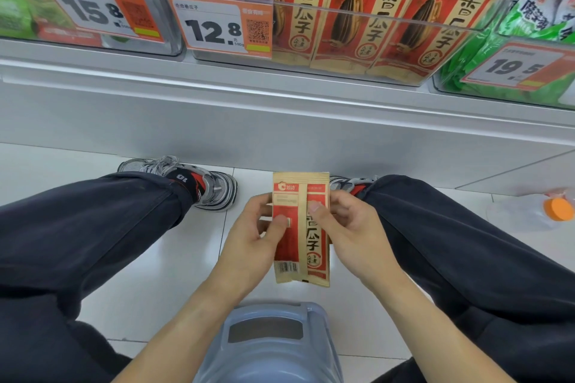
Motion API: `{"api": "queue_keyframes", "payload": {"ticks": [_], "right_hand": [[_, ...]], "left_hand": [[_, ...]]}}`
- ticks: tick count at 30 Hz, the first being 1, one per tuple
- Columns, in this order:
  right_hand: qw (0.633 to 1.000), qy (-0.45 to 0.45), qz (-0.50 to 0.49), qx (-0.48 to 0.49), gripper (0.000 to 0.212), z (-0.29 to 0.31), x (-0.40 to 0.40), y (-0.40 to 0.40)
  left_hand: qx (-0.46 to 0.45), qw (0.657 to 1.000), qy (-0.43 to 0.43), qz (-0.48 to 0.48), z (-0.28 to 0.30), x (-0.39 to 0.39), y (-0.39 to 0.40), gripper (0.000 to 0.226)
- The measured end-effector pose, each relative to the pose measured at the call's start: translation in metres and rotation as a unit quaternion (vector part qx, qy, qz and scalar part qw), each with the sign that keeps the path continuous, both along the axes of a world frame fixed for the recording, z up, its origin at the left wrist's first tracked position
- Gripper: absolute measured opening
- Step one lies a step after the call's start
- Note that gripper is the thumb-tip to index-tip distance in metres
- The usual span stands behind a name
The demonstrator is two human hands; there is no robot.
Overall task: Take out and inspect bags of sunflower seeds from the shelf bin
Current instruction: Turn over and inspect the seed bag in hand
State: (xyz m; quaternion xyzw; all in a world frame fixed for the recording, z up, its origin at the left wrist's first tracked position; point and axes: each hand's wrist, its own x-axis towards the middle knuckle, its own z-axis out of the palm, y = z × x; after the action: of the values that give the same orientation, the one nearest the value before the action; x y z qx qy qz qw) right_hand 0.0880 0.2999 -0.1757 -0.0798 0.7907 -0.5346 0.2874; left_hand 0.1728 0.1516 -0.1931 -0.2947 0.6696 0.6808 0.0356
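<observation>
A red and tan bag of sunflower seeds [300,246] is held upright between my knees, its printed side and barcode facing me. My left hand [252,236] grips its left edge, thumb pressed on the front. My right hand [348,227] grips the right edge, thumb on the upper front. Above, the clear shelf bin [357,14] holds several more of the same red bags [367,3] standing upright behind a 12.8 price tag [222,26].
Neighbouring bins hold green and white snack bags with price tags 15.8 [93,9] and 19.5 [513,67]. A grey plastic stool [267,342] sits under me. A clear bottle with an orange cap [558,209] lies on the white floor at the right. My legs and sneakers flank the bag.
</observation>
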Motion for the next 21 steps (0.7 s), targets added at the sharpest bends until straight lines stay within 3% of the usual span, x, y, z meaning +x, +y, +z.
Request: {"api": "queue_keyframes", "payload": {"ticks": [3, 8, 15, 17, 21], "right_hand": [[0.999, 0.008, 0.047, -0.001, 0.021, 0.004, 0.005, -0.002], [0.994, 0.04, 0.102, 0.016, 0.02, 0.009, 0.009, -0.005], [0.992, 0.057, 0.117, 0.004, 0.023, 0.015, 0.008, -0.005], [0.991, 0.06, 0.116, 0.001, 0.023, 0.015, 0.009, -0.005], [0.991, 0.062, 0.115, -0.002, 0.018, 0.017, 0.01, -0.007]], "left_hand": [[-0.074, 0.997, 0.014, 0.011, 0.0, 0.0, -0.003, 0.017], [-0.214, 0.976, -0.017, -0.042, -0.008, 0.003, -0.006, 0.051], [-0.191, 0.98, -0.023, -0.043, 0.0, 0.003, -0.005, 0.107], [-0.189, 0.981, -0.017, -0.042, 0.0, 0.003, -0.005, 0.105], [-0.199, 0.98, 0.006, -0.021, 0.002, 0.004, 0.0, 0.073]]}}
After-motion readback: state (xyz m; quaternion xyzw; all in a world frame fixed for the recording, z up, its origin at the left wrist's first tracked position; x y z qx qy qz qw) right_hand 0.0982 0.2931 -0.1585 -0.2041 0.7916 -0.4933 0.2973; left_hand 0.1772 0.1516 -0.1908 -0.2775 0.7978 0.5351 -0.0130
